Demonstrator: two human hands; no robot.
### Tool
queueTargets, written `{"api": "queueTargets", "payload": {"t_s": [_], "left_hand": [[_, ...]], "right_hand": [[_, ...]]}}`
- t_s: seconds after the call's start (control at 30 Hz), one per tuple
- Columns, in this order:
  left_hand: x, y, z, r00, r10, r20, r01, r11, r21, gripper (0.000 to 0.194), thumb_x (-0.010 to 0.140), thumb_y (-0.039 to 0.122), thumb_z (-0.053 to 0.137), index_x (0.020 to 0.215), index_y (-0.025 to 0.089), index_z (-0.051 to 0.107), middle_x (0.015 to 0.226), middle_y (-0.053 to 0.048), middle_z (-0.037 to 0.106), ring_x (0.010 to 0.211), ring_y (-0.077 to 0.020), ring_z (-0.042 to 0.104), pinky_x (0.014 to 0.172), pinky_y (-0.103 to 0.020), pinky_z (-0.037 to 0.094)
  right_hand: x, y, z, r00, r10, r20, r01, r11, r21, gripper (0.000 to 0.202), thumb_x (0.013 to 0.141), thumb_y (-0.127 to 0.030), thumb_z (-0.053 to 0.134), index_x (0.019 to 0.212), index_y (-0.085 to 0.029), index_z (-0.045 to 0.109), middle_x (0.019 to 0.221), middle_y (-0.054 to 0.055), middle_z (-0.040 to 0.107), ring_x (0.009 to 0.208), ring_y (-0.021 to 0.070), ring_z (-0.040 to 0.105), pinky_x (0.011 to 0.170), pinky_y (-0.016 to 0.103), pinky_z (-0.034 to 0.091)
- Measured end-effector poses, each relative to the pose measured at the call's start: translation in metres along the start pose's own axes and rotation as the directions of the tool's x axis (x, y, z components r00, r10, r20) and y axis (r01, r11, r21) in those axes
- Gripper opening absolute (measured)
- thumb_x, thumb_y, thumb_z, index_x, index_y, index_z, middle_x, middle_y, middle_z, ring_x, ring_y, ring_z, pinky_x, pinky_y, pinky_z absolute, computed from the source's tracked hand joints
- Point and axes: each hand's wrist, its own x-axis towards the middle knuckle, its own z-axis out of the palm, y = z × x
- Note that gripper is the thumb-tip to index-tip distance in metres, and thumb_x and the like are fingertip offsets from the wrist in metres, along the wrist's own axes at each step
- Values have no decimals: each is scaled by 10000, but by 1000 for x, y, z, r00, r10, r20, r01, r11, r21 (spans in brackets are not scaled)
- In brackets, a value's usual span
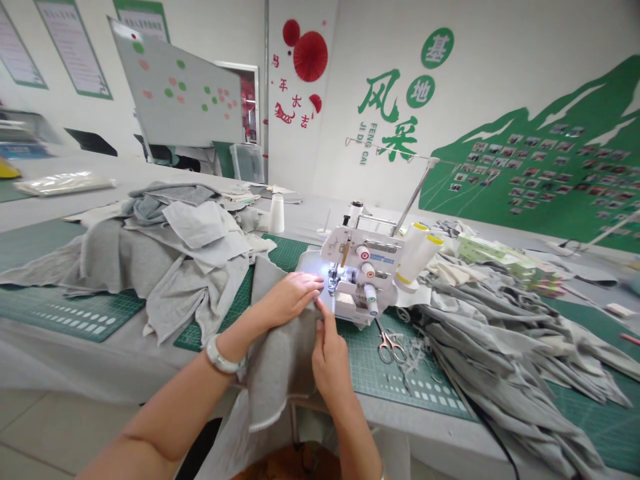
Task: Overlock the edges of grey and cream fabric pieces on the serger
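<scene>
Because the grey knit panel (273, 380) drapes limply over the near edge of the surface (400, 413), it should handle light, soft, stretchy, best held flat beside the overlock machine (380, 283), where the left hand's (294, 297) fingers lie extended, unclenched; whether the right hand's (333, 357) pinch it, cannot tell.

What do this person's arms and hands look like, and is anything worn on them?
Both the left hand and right hand are ungloved. The left arm and right arm show no sleeves within the picture. A pale, thick, rounded bangle circles the left wrist. No cables run along either arm.
</scene>
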Motion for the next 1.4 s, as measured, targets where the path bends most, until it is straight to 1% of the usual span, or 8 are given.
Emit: {"api": "queueTargets", "payload": {"t_s": [0.13,0.4,0.8,0.93,1.1,1.2,1.33,1.4], "left_hand": [[3,-4,-4,1000,-1,6,2,1000,-4,327,981,257,388,1180,148,624,1270,-100,626,1215,-213,548,1048,-387,418],[-7,26,-10,999,19,41,-23,995,93,317,979,227,378,1165,154,624,1228,-92,642,1170,-218,563,1044,-408,406],[-7,6,-6,997,-11,80,11,1000,5,348,1002,261,344,1260,174,560,1337,-86,579,1279,-194,489,1104,-431,326],[-5,12,-16,992,-30,123,13,991,137,314,987,215,368,1197,156,594,1297,-98,606,1231,-211,528,1083,-444,334],[-16,41,-28,986,-66,156,15,950,311,268,934,150,416,1119,124,608,1163,-118,652,1099,-238,587,985,-410,411],[-29,46,-26,988,-63,144,18,955,296,384,866,68,415,1226,114,540,1275,-133,591,1199,-243,528,1000,-401,407],[-43,26,-22,988,-65,139,26,963,268,743,687,-72,366,1387,172,405,1467,-96,432,1362,-200,376,1091,-404,318],[-45,16,-26,984,-95,150,51,959,278,831,630,-87,360,1407,209,385,1490,-68,409,1375,-189,362,1123,-434,266]], "right_hand": [[2,1,2,1000,1,12,-1,1000,20,478,984,-238,241,1426,-146,398,1103,133,701,936,237,698,849,343,499],[8,8,10,999,31,21,-32,999,38,462,982,-266,249,1362,-92,445,1012,161,717,908,258,701,767,329,510],[9,5,9,1000,15,15,-15,1000,-12,459,975,-252,259,1384,-152,442,1024,127,718,848,238,704,737,305,501],[11,3,6,999,24,34,-24,1000,-6,469,976,-254,250,1405,-163,417,1034,125,714,851,235,704,760,314,499],[12,2,6,998,38,45,-40,998,43,459,983,-264,260,1418,-198,391,995,102,723,847,229,708,765,313,501],[13,1,7,998,44,46,-46,998,49,463,983,-260,268,1430,-200,370,1003,102,721,867,228,707,765,309,503],[13,0,6,997,32,64,-34,999,26,465,977,-233,272,1427,-199,383,1007,103,721,840,219,708,771,308,503],[13,-1,6,997,27,69,-27,1000,11,467,973,-226,281,1425,-193,393,1004,108,721,835,223,706,773,313,502]]}}
